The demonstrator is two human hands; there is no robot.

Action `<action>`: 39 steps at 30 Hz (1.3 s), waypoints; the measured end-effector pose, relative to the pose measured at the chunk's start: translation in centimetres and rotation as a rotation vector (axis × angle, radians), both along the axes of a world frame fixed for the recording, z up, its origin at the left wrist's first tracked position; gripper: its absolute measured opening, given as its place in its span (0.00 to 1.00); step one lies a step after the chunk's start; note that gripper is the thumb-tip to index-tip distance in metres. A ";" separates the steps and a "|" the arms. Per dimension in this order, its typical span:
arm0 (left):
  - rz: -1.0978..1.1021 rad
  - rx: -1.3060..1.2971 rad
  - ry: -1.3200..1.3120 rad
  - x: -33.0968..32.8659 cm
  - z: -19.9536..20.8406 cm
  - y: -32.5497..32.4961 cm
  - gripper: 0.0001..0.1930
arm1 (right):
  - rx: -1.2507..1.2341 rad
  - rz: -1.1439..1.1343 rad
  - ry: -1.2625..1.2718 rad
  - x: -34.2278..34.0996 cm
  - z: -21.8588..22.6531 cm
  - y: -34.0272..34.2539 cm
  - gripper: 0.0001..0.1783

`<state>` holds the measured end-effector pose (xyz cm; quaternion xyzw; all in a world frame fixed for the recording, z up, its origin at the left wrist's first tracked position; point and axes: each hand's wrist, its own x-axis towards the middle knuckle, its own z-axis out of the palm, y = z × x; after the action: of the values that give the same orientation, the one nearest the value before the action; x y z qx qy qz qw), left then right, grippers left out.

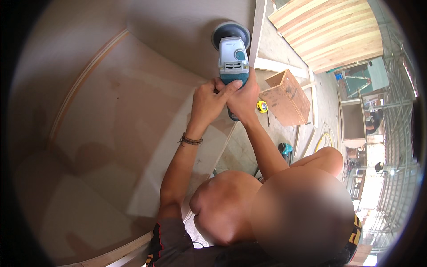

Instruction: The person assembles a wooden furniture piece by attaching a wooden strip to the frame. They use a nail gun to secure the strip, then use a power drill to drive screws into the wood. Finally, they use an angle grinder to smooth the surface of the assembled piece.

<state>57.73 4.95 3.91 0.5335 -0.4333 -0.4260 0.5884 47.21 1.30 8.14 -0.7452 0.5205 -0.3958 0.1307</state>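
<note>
A white and teal power sander (233, 54) with a round dark pad is held in both my hands, its pad against a light brown plywood panel (178, 38) near the panel's right edge. My left hand (209, 99), below a braided bracelet (191, 140), closes on the sander's body from the left, its thumb across the top. My right hand (245, 98) wraps round the grip from the right, next to the left hand. The handle's lower end shows beneath them. Several of my fingers are hidden behind the tool.
A curved orange-and-white edge strip (84, 75) crosses the panels at left. At right on the concrete floor are a wooden box (288, 100), a yellow tape measure (262, 107) and a teal power tool (285, 148). A striped wood board (329, 33) lies beyond; another person (377, 120) is far off.
</note>
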 end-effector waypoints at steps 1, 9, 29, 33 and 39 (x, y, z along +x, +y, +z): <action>-0.001 0.002 -0.007 0.0 0.1 0.1 0.36 | -0.003 0.004 -0.005 0.0 0.1 0.1 0.37; 0.019 -0.020 -0.047 0.2 0.3 0.1 0.36 | -0.006 0.004 0.025 0.2 0.3 0.1 0.36; 0.014 -0.017 -0.037 0.0 0.1 0.0 0.37 | -0.001 -0.014 0.031 0.1 0.4 0.1 0.36; 0.037 -0.067 0.005 -0.3 0.0 -0.2 0.37 | -0.010 0.003 -0.014 0.0 0.1 0.0 0.37; 0.005 -0.037 0.024 -0.3 -0.5 -0.4 0.38 | 0.004 0.000 0.028 -0.1 0.0 -0.3 0.38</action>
<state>57.41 4.52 3.40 0.5183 -0.4328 -0.4228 0.6044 47.07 1.05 8.17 -0.7503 0.5233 -0.3842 0.1250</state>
